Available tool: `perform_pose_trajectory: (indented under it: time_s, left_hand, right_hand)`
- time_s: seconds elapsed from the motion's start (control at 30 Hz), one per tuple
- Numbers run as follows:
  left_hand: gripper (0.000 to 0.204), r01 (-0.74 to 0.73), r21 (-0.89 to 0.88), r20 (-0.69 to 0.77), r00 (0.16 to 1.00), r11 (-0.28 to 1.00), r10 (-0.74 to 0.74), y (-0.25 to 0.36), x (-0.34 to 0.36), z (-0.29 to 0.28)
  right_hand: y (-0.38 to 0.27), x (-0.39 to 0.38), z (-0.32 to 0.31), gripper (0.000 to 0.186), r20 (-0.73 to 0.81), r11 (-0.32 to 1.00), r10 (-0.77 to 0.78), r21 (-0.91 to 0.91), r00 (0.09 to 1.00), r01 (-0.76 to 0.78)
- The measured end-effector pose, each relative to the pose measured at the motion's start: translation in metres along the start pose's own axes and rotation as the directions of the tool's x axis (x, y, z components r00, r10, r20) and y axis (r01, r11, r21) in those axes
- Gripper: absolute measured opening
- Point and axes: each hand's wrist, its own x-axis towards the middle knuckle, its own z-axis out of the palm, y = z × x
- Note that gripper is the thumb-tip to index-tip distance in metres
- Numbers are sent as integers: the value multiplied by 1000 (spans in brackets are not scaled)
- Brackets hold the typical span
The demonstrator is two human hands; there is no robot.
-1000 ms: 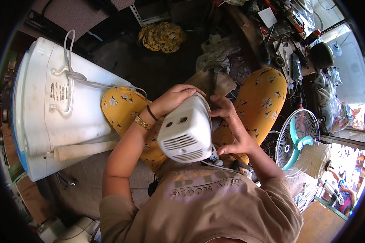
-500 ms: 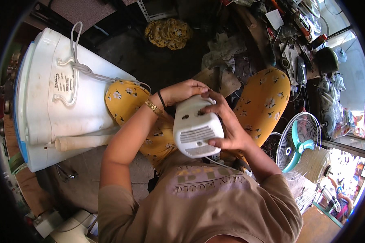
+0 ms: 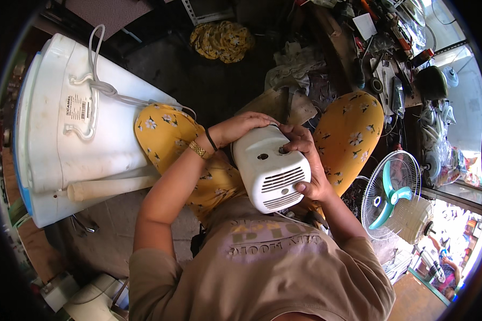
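Note:
Between my thighs I hold a white vented plastic housing, rounded at its corners. Two dark round holes mark its upper face, and slotted vents cover the end toward my chest. My left hand is closed over its far left edge. Gripping its right side is my right hand, thumb by the vents and fingers close to the right hole. A thin pale cord shows beneath the housing by my shirt. The underside is hidden.
On the left stands a large white plastic tub with a grey cord looped at its handle. At right are a small fan with teal blades and a cluttered tool bench. Ahead lie pale rags and a yellow patterned cloth.
The housing has shifted slightly right and tilted, so its vented end shows more fully. Both hands have moved with it and keep their hold.

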Motion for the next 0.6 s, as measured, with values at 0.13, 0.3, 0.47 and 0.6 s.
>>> perform_pose_trajectory:
  time_s: [0.13,0.3,0.47,0.6]
  left_hand:
    - [42,-28,-60,-12,1000,998,27,2,-2,0]
    - [43,32,1,-44,999,999,-32,11,-7,1]
    - [44,53,-52,-16,998,997,-54,9,-8,-1]
    - [45,104,-16,-27,994,994,-104,15,-10,2]
  right_hand:
    - [-37,1,-3,67,-74,983,85,-156,994,-95]
    - [-86,8,20,94,35,738,54,-675,998,-16]
    - [-80,6,23,99,73,745,30,-666,997,26]
    - [-78,3,18,96,69,763,30,-646,997,22]
